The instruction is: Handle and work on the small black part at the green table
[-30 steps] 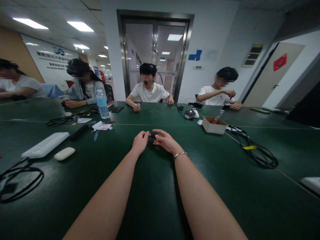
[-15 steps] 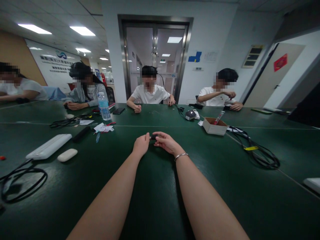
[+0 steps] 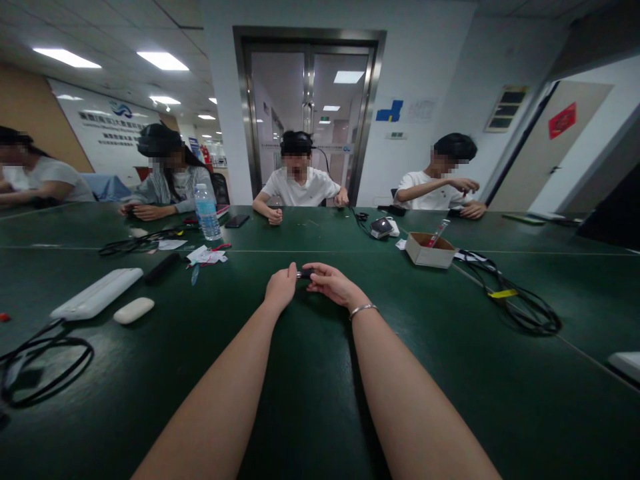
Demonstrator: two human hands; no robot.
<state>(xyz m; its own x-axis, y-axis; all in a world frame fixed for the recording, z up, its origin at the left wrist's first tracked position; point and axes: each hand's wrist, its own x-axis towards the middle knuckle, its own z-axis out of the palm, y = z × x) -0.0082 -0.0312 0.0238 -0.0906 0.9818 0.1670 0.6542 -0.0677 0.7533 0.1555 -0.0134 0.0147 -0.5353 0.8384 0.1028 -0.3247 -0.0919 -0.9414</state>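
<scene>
Both of my hands meet above the middle of the green table (image 3: 310, 373). Between them lies a small black piece with a silvery end (image 3: 306, 274), too small for me to tell its kind. The fingers of my right hand (image 3: 333, 283) pinch its black part, and a metal bangle (image 3: 363, 311) circles that wrist. At the silvery end, my left hand (image 3: 281, 288) is closed with thumb and fingers together. Its fingers hide whatever part of the piece they grip.
Left of my arms lie a white power bank (image 3: 97, 293), a pale oval case (image 3: 134, 311) and black cables (image 3: 50, 367). A water bottle (image 3: 207, 212) stands farther back. To the right are an open box (image 3: 430, 252) and a coiled cable (image 3: 525, 310). Several people sit opposite.
More of the silvery end shows between my hands now. My hands have otherwise hardly moved. Across the table, the person on the right has raised a hand slightly.
</scene>
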